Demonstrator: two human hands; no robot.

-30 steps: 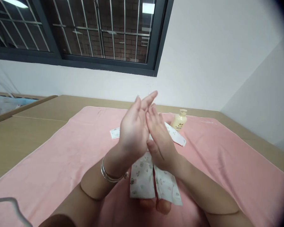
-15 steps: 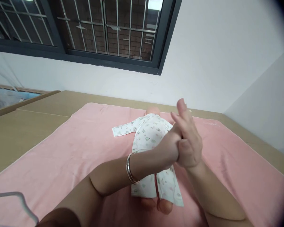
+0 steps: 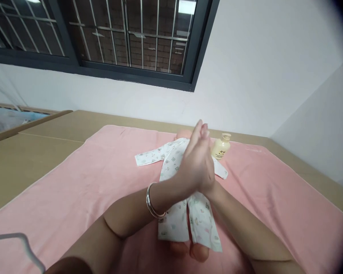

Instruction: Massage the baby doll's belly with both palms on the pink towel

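My left hand [image 3: 193,165], with a silver bangle [image 3: 151,203] at the wrist, is pressed flat against my right hand [image 3: 210,173], palm to palm. The fingers of both hands are stretched out and point up and away; nothing shows between them. Below and behind them a baby doll [image 3: 198,252] lies on its back or front, I cannot tell which, in a white printed top [image 3: 170,165] and matching trousers [image 3: 201,215]. My hands hide part of its trunk and head. Just right of my fingertips stands a pale yellow pump bottle [image 3: 221,146].
A pink blanket [image 3: 111,163] covers much of the wooden surface [image 3: 54,129]. A grey cable or tube [image 3: 25,241] curves in at the lower left. At the back are a white wall [image 3: 240,76] and a barred window [image 3: 131,38].
My hands have moved left and turned from a clasp, the right hand's fingers bent round the left, to flat palms together. The bottle, hidden before, now shows.
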